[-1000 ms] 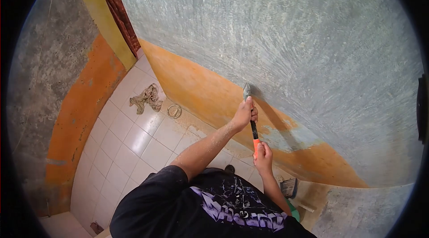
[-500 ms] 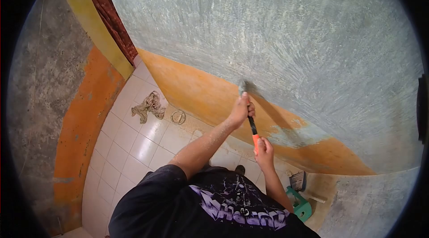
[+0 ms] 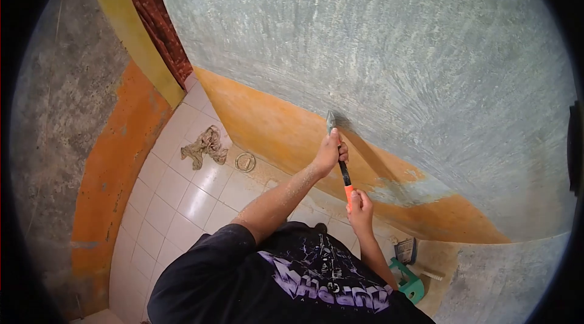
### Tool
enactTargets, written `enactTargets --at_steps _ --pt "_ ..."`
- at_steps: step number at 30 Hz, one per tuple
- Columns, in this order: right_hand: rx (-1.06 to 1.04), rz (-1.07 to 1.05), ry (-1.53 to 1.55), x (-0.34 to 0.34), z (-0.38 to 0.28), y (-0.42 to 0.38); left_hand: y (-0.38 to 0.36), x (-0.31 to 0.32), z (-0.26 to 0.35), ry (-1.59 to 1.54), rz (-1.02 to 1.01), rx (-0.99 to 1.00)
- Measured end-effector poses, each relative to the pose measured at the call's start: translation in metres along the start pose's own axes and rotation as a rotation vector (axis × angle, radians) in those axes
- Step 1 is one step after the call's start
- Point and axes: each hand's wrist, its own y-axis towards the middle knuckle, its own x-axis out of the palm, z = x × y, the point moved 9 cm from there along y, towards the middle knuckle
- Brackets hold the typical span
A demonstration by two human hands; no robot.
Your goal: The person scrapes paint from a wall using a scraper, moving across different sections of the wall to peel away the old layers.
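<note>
Both hands hold one scraper [image 3: 338,155] against the wall [image 3: 395,50]. The left hand [image 3: 329,152] is closed around the upper part of the shaft, just under the metal blade, and the right hand [image 3: 360,210] is closed around the orange end of the handle lower down. The blade touches the wall at the border between the grey scraped surface and the orange paint band [image 3: 274,126]. Compared with one second ago, the tool and the hands are almost at the same place; the blade only went a little up and then back, so the scraping seems to stay on this same spot, and I judge that the orange paint here is not yet removed. On the tiled floor [image 3: 182,190] lie a rag [image 3: 205,146] and a small ring [image 3: 245,162], well apart from the hands. A green stool [image 3: 409,282] stands near the right arm.
</note>
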Motion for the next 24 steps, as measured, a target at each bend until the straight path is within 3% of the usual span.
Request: enactTargets --at_steps 4,7,10,18,24 --pt "0.052 -0.003 0.019 0.0 -0.006 -0.003 0.002 0.0 0.001 0.001 0.004 0.01" --pt "-0.086 -0.059 -0.014 0.03 -0.009 0.019 0.008 -0.031 0.024 -0.027 0.033 0.056" --pt "-0.024 -0.067 -0.017 0.058 -0.01 0.022 0.005 -0.052 0.043 -0.02 0.061 0.022" --pt "0.023 0.018 0.003 0.03 -0.014 -0.006 -0.002 -0.012 0.02 0.038 -0.066 -0.008" --pt "0.008 -0.004 -0.061 0.076 -0.016 0.008 0.004 -0.063 0.049 0.003 0.03 -0.01"
